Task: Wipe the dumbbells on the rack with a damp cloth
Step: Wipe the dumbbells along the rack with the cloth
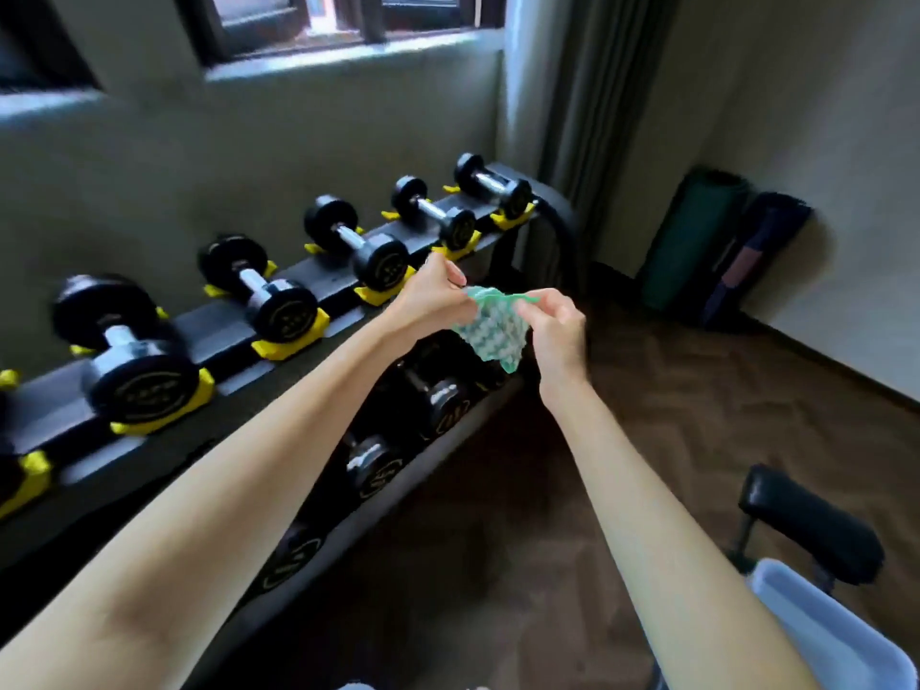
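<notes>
A green and white patterned cloth (492,327) hangs between both hands in front of the rack. My left hand (432,302) pinches its left top edge and my right hand (556,329) pinches its right top edge. The black rack (219,336) runs from lower left to upper right along the wall. On its top shelf lie several black dumbbells with chrome handles in yellow cradles, the nearest to the cloth being one dumbbell (359,244) just behind my left hand. More dumbbells (438,398) lie on the lower shelf, partly hidden by my left forearm.
Rolled mats (717,246) lean in the right corner beside a grey curtain (592,117). A black padded bench end (806,522) and a pale blue-grey bin (836,634) stand at lower right. Brown herringbone floor (697,400) lies right of the rack.
</notes>
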Demonstrator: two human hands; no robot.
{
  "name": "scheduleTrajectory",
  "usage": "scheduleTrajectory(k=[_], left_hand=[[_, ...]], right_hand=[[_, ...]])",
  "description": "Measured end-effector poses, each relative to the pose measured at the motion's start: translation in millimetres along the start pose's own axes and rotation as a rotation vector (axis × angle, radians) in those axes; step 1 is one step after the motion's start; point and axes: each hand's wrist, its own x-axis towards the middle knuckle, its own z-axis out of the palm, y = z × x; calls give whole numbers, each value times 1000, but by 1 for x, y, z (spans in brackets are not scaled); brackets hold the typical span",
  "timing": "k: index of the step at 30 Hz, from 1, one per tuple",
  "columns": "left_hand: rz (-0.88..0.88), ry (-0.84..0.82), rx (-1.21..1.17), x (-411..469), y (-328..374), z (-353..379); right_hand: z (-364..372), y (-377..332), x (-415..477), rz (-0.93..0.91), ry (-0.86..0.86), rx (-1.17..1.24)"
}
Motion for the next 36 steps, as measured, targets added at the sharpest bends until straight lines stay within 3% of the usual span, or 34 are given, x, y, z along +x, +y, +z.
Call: scheduleTrajectory(k=[5, 8, 11, 21, 26, 32, 36], left_hand=[[-115, -111, -17, -52, -75, -114], [-149, -135, 13, -79, -109, -165], [-226, -35, 48, -111, -154, -227], [-354, 243, 128, -175, -260, -335], [-323, 413, 130, -204, -288, -359], [-310, 438, 240, -219, -306, -372], [-447, 375, 464, -213, -305, -375]], right_hand=[[123, -9, -39, 52, -430, 3], [183, -8, -63, 39, -553, -41], [258, -5, -103, 57, -658, -36], [393, 5, -180, 55, -660, -29], [421, 21, -189, 115, -768, -227], [443, 39, -200, -142, -681, -488], [457, 50, -198, -217, -611, -506]])
